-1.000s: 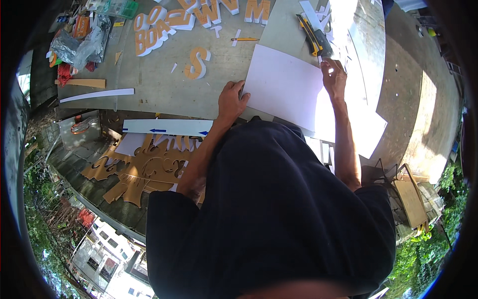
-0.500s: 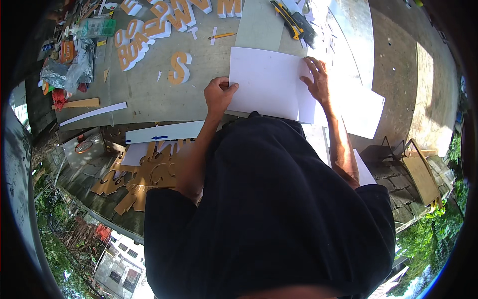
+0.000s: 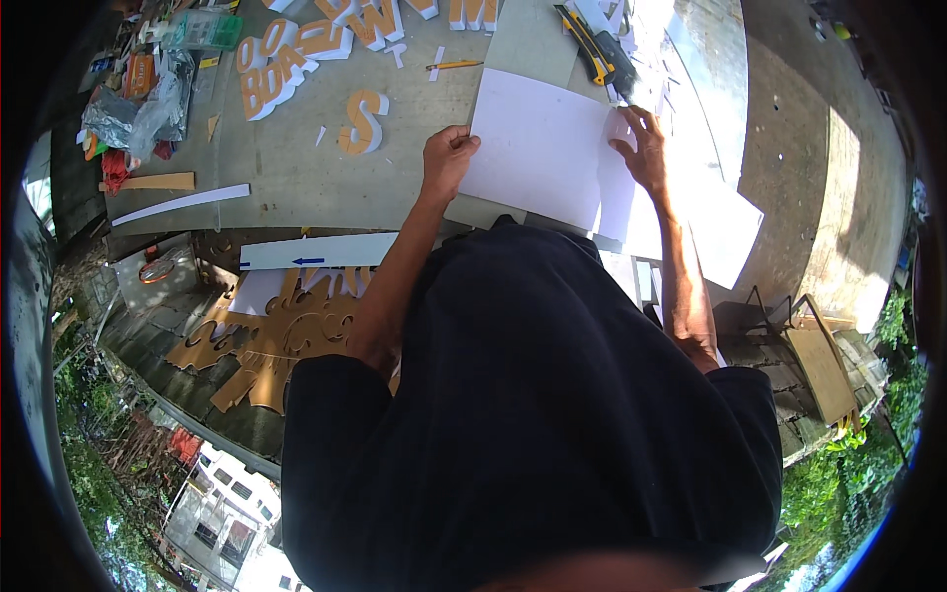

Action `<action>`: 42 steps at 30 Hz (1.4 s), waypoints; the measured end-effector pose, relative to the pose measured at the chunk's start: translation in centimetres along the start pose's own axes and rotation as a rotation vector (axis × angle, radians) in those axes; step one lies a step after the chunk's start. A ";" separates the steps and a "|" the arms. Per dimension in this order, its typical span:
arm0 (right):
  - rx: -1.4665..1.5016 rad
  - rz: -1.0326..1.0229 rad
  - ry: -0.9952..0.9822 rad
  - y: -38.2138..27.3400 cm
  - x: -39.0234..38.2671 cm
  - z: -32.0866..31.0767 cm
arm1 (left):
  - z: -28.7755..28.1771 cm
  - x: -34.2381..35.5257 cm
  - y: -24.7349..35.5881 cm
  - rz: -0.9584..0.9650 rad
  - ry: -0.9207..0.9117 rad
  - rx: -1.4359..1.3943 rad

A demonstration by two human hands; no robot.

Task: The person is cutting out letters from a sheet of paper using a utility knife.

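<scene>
Your white sheet (image 3: 538, 138), smooth, flat and four-cornered, lies between your two hands. Your left hand (image 3: 451, 153) has thumb and forefinger closed on its left edge. Your right hand (image 3: 643, 148) is spread, thumb well away from the fingers, at the sheet's far right corner; whether those fingertips touch it, you cannot tell from here. A pale lilac band (shadow or a second layer, it is hard to say) runs just left of your right thumb.

Beyond your right fingertips lies a utility knife (image 3: 587, 44), yellow and black. Beyond your left fingers is a slim yellow pencil (image 3: 454, 65); left of them sits a curved letter block (image 3: 365, 121), tan-faced with thick white sides, and further out a cluster of letter blocks (image 3: 281, 74) in the same materials. All rest on a dull grey tabletop (image 3: 296, 178). Nearer your body than your left fingers are tan cut-out boards (image 3: 296, 321) with scalloped edges.

A second ago your right fingers were bunched together near the knife; now they are opened out. Your left fingers have moved farther up the sheet's edge, and the lilac band has appeared.
</scene>
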State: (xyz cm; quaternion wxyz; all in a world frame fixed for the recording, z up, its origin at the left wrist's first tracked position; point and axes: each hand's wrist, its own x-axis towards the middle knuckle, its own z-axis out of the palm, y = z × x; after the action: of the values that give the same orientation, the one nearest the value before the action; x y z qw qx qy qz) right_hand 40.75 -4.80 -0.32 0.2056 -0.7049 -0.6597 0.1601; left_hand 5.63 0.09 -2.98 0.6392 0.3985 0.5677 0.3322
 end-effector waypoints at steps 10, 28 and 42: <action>-0.162 -0.010 0.120 -4.4 10.8 1.6 | 0.9 -2.4 0.7 0.262 0.236 0.572; 0.653 0.548 -0.095 -13.9 2.1 0.0 | -1.1 0.8 6.7 0.649 -0.476 1.409; 0.300 0.660 0.040 -17.5 -0.4 7.7 | -1.0 3.8 6.5 0.723 -0.636 1.414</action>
State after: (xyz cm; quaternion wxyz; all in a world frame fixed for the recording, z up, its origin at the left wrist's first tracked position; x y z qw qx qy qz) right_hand 21.83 -3.84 1.79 0.2570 -0.8448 -0.3616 0.2991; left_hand 5.33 6.56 1.03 0.2241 0.9345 0.2730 -0.0445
